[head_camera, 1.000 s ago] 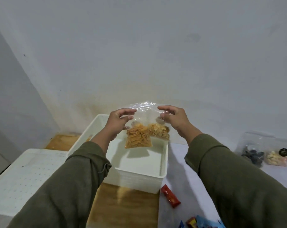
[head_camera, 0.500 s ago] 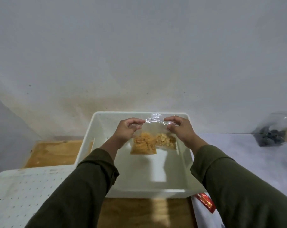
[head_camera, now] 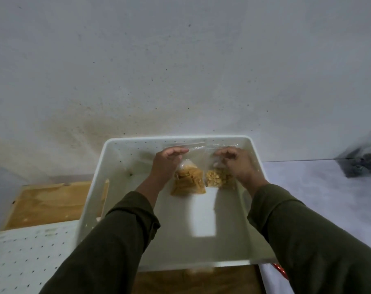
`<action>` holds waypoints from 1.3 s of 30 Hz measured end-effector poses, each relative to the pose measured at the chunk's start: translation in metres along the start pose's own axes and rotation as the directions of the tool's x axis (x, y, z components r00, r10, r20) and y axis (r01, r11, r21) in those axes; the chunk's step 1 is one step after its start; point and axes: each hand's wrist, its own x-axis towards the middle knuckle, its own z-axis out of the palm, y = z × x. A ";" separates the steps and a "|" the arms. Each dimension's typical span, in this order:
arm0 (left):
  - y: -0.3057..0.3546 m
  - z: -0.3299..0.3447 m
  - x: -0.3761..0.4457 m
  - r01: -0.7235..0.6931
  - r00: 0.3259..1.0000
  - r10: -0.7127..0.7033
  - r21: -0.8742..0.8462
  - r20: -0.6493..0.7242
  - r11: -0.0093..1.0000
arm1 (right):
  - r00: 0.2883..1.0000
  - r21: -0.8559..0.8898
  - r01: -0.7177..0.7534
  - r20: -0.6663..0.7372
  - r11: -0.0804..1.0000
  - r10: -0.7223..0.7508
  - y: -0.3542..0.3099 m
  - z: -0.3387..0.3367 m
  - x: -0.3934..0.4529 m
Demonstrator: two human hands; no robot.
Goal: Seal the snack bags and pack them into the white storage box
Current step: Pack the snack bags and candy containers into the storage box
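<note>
Now both hands, left (head_camera: 166,164) and right (head_camera: 237,164), pinch the top edges of two bags (head_camera: 188,181) hanging upright inside the box (head_camera: 255,149), near its far wall, contents below the fingers.

Two clear snack bags (head_camera: 198,175), orange sticks beside pale bits, side by side inside white box (head_camera: 125,162).

Both arms reach forward in dark olive sleeves, wrists bare. The left hand (head_camera: 166,164) is held palm down, its fingers curled forward at the tips. The right hand (head_camera: 236,164) mirrors it just beside, fingers (head_camera: 225,152) bent downward, knuckles raised, thumb hidden.
</note>
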 end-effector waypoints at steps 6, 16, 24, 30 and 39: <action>0.026 -0.004 -0.011 -0.085 0.996 0.084 0.014 0.022 0.996 | 0.997 -0.078 0.060 -0.045 0.995 -0.064 -0.029 -0.012 -0.014; 0.121 -0.003 -0.026 -0.175 0.984 0.174 -0.007 -0.045 0.985 | 0.956 -0.198 0.220 -0.150 0.955 -0.251 -0.095 -0.064 -0.044; 0.171 0.081 -0.065 -0.215 0.967 0.212 0.002 0.142 0.977 | 0.950 -0.211 0.203 -0.194 0.956 -0.244 -0.088 -0.164 -0.088; 0.195 0.181 -0.104 -0.235 0.955 0.230 0.004 0.188 0.972 | 0.948 -0.223 0.206 -0.198 0.953 -0.251 -0.051 -0.276 -0.123; 0.198 0.344 -0.171 -0.223 0.927 0.212 0.002 0.309 0.975 | 0.960 -0.147 0.112 -0.240 0.983 -0.146 0.023 -0.421 -0.169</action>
